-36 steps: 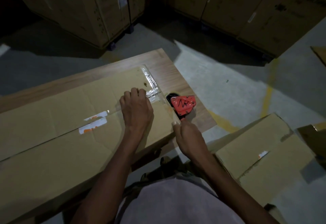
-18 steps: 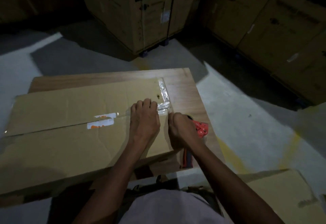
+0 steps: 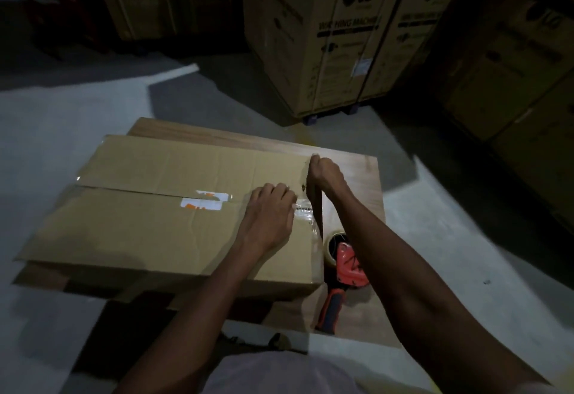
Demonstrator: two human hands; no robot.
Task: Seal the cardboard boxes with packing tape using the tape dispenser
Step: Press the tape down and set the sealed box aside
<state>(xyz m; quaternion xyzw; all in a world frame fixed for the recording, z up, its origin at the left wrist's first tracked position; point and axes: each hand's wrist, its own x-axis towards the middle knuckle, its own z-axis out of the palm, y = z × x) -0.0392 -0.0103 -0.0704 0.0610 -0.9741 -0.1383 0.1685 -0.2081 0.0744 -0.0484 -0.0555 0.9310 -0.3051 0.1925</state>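
Observation:
A flat brown cardboard box lies on a wooden table, its centre seam running left to right. Clear packing tape covers the seam's right end and runs along the box's right edge. My left hand rests on the box top with its fingertips pressing the tape at the seam. My right hand is at the far part of the right edge, fingers curled over the taped edge. The red tape dispenser lies on the table just right of the box, held by neither hand.
A white and orange label sits on the seam mid-box. Tall printed cartons on wheels stand behind the table, with more cartons at the right. Grey concrete floor surrounds the table.
My right hand let go of the dispenser, which now lies on the table, and moved up along the box's right edge. The left hand stayed on the seam. The camera swung left.

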